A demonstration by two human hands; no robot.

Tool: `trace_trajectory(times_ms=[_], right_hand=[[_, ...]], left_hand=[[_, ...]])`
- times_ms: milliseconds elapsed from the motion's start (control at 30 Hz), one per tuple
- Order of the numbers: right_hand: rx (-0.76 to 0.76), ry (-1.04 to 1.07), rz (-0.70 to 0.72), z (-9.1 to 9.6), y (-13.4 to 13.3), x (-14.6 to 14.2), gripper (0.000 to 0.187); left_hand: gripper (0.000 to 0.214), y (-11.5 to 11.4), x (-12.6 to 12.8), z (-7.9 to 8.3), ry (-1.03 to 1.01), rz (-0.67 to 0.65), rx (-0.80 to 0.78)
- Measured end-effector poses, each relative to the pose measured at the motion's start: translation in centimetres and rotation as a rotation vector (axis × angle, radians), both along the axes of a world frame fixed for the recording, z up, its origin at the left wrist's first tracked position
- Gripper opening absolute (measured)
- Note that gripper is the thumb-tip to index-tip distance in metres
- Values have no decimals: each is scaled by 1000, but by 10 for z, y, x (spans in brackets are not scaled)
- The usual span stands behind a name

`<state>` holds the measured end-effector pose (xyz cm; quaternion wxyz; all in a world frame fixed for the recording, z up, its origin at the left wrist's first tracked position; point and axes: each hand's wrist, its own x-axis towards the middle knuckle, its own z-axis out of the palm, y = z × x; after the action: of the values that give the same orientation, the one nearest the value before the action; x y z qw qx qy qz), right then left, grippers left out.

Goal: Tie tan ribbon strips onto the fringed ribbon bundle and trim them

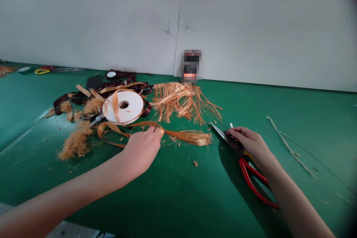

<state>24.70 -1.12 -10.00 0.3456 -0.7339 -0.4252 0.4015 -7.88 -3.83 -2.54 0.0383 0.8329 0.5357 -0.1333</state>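
Far scissors (41, 71): lie on the green table (181, 200), near the pale wall (251, 22); one loop yellow, one red, blades pointing right.
Fluff (75, 143): a tan, tangled clump in front of the dark ribbons (58, 105), with smaller tufts just behind it.
Slab (94, 82): flat and black, at the back of the dark pile; too small to tell what it is.
Small reel (111, 74): white-faced, beside the slab, close to the wall.
Spool (135, 106): white, flat side up, with a strip of orange ribbon across its face.
Left hand (143, 152): palm down in front of the spool, fingers curled in and closed on the ribbon (192, 137), with no visible gap between them.
Ribbon: orange, pinched at the left hand; one side loops away left in front of the spool, the other runs right as a shredded tail near the table surface.
Fringe (173, 104): orange shredded strands, spread behind the tail.
Blurred object (191, 67): upright at the back edge of the fringe; pixelated, so its kind cannot be told.
Right hand (252, 145): thumb and fingers closed around the shears (245, 174) near the pivot.
Shears: blades together, tip towards the tail but apart from it; red handles slant down under the wrist.
Strand (290, 148): thin and pale, on the table right of the right hand.
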Motion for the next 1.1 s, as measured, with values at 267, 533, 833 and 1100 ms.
trace_trajectory(times_ms=[267,533,833,1100], right_hand=[[72,-67,10,14,-4,-21,28],[141,192,182,54,-38,-99,44],[-187,725,439,67,-38,-137,32],[119,863,210,85,-24,-97,12]], left_hand=[[19,-8,18,13,-274,7,-19],[15,-16,20,23,-568,-305,-151],[27,-23,14,28,-383,-704,-181],[25,5,-34,43,-310,-38,-214]])
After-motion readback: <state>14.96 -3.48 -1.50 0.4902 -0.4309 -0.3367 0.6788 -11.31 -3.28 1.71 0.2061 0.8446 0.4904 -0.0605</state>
